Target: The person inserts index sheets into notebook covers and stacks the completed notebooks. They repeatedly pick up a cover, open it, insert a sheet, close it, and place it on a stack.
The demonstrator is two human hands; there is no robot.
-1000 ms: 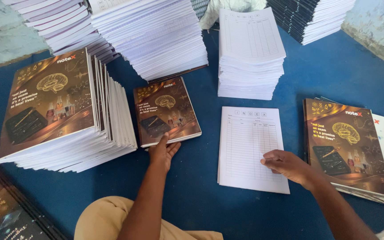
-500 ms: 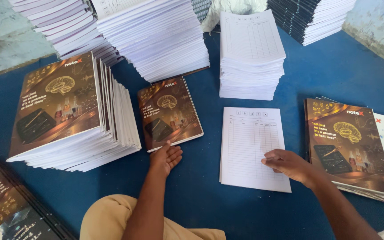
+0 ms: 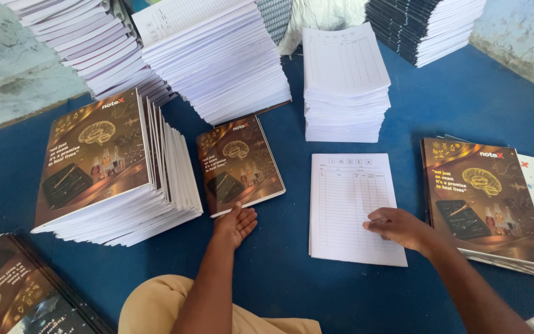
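Left hand (image 3: 235, 224) lies flat, fingers spread and holding nothing, fingertips touching the near edge of a single brown-covered notebook (image 3: 240, 162). Notebook lies flat on the blue surface (image 3: 465, 99), cover up, long axis running near-to-far with a slight lean left at the far end. Right hand (image 3: 403, 227) rests palm down, fingers loosely curled, pressing the near right part of a white ruled index sheet (image 3: 347, 201); not gripping it as far as visible. Sheet lies flat, long axis near-to-far, just right of the notebook, a strip of blue between them.

Left of the notebook: tall fanned stack of same glossy brown notebooks (image 3: 112, 173), close beside it. Far behind: slanted piles of white page blocks (image 3: 217, 62), and a straight white sheet stack (image 3: 344, 83) just beyond the index sheet. Right: low pile of brown covers (image 3: 483, 198), near the right hand's wrist. Far right corner: dark-edged stack (image 3: 424, 25). Near left corner: more brown covers (image 3: 13, 291), upside down. Tan cloth-covered knee (image 3: 156, 303) at the near edge.
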